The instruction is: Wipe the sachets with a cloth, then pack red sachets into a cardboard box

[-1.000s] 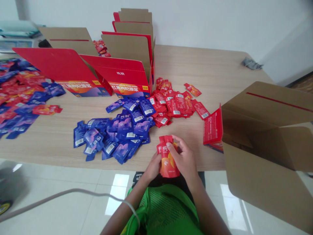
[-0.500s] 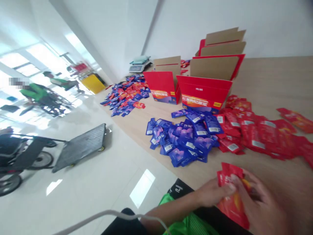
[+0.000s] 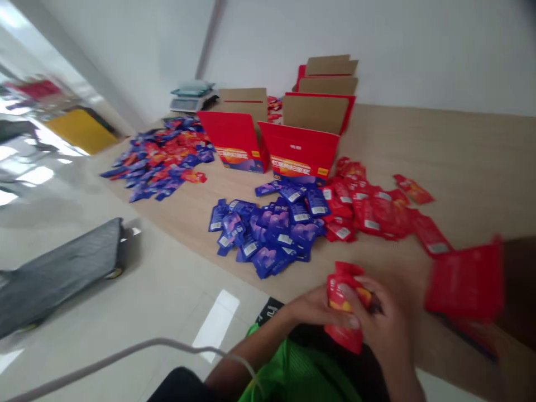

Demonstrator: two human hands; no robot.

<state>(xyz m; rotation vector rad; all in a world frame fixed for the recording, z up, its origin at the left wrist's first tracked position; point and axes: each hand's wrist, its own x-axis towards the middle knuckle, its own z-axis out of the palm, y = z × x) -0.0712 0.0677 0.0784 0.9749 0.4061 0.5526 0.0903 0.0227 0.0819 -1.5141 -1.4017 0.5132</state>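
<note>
Both my hands hold a small bunch of red pouches (image 3: 344, 334) low in front of me, near the table's front edge. My left hand (image 3: 320, 307) is closed on the bunch from the left, its thumb across the pouches. Wrapped round the right side is my right hand (image 3: 383, 318); how many pouches are in the bunch I cannot tell. Just beyond lies a heap of blue pouches (image 3: 272, 229), some with white barcode labels. A spread of red pouches (image 3: 372, 209) adjoins it on the right.
Red cartons (image 3: 299, 148) with raised brown flaps stand behind the heaps. At the right is another red box (image 3: 464, 282), blurred. A mixed pouch pile (image 3: 167, 153) and a scale (image 3: 188, 100) sit at the far left. A flat trolley (image 3: 71, 268) is on the floor.
My view has swung to the right, so things appear further left and a red box shows at the right. Both hands still hold the red pouches.
</note>
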